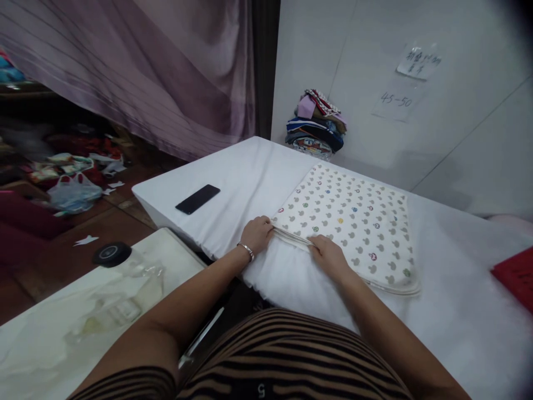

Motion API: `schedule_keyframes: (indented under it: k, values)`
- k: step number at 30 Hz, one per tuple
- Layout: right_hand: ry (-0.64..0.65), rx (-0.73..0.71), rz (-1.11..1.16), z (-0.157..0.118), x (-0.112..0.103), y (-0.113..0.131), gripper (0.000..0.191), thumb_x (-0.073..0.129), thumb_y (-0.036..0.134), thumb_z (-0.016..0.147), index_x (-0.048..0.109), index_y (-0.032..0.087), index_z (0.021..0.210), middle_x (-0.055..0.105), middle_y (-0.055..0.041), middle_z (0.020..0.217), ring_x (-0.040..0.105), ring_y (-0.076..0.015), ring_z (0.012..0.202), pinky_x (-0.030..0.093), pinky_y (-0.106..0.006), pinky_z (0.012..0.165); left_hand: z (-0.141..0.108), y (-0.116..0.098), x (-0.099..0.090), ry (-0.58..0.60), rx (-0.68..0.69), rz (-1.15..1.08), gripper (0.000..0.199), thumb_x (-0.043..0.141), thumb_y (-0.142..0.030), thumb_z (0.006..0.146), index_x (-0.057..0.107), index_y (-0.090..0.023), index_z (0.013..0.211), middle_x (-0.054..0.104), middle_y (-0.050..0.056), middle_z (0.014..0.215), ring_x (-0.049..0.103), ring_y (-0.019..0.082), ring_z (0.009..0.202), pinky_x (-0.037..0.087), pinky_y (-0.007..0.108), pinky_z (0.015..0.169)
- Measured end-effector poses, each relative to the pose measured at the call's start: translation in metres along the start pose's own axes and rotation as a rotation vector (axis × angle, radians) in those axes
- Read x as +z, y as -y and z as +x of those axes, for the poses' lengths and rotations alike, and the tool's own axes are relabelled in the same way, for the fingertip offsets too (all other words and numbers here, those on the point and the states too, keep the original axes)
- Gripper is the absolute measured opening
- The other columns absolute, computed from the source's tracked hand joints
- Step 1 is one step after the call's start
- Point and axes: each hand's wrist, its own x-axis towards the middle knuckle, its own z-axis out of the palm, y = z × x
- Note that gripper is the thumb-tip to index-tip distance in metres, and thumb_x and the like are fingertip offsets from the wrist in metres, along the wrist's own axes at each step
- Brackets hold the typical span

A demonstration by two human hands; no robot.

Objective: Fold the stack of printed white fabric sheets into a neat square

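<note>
A folded white cloth (345,222) with a small grey and coloured print lies flat on the white-covered table (233,161). Its layered edges show along the side nearest me. My left hand (257,234), with a silver bracelet at the wrist, pinches the cloth's near left corner. Farther right along that same edge, my right hand (328,254) grips the layers between thumb and fingers. The fingertips of both hands are partly hidden by the cloth and the hands themselves.
A black phone (197,199) rests on the table's left part. Folded clothes (316,125) are stacked by the wall. At right lies a red item (516,278). A second white surface (50,328) at lower left holds a round black object (111,254) and clear plastic.
</note>
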Motion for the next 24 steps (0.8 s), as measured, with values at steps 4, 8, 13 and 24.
schedule_keyframes:
  k: [4, 8, 13, 24]
  values:
    - [-0.016, -0.007, -0.002, 0.0000, 0.0016, -0.0003, 0.029, 0.038, 0.025, 0.088, 0.055, 0.022, 0.111, 0.058, -0.0037, 0.106, 0.051, -0.0164, 0.098, 0.040, -0.026, 0.082, 0.0012, -0.0012, -0.0013, -0.054, -0.002, 0.016, 0.015, 0.043, -0.020, 0.082, 0.058, -0.018, 0.079, 0.058, 0.007, 0.096, 0.053, 0.019, 0.088, 0.041, 0.032, 0.077]
    - [-0.001, -0.024, -0.055, -0.0008, 0.0008, 0.0029, 0.027, 0.043, 0.027, 0.086, 0.055, 0.024, 0.110, 0.058, -0.0044, 0.103, 0.051, -0.0173, 0.096, 0.040, -0.027, 0.079, -0.0011, -0.0005, -0.0034, -0.071, -0.074, -0.003, 0.012, 0.043, -0.020, 0.081, 0.055, -0.018, 0.081, 0.058, 0.007, 0.092, 0.054, 0.018, 0.082, 0.041, 0.032, 0.074]
    - [0.002, -0.049, -0.118, -0.0032, 0.0001, 0.0064, 0.028, 0.043, 0.030, 0.086, 0.055, 0.023, 0.110, 0.056, -0.0062, 0.103, 0.050, -0.0188, 0.095, 0.040, -0.027, 0.077, -0.0026, 0.0020, -0.0034, -0.060, -0.168, -0.054, 0.009, 0.043, -0.018, 0.080, 0.052, -0.019, 0.078, 0.058, 0.005, 0.087, 0.055, 0.016, 0.079, 0.041, 0.028, 0.070]
    - [0.053, -0.079, -0.172, -0.0005, 0.0001, 0.0021, 0.034, 0.035, 0.022, 0.089, 0.052, 0.021, 0.118, 0.057, -0.0080, 0.103, 0.051, -0.0186, 0.095, 0.040, -0.028, 0.080, 0.0037, 0.0020, 0.0013, -0.004, -0.193, -0.109, 0.025, 0.049, -0.019, 0.077, 0.048, -0.020, 0.102, 0.060, 0.003, 0.084, 0.056, 0.018, 0.077, 0.041, 0.029, 0.065]
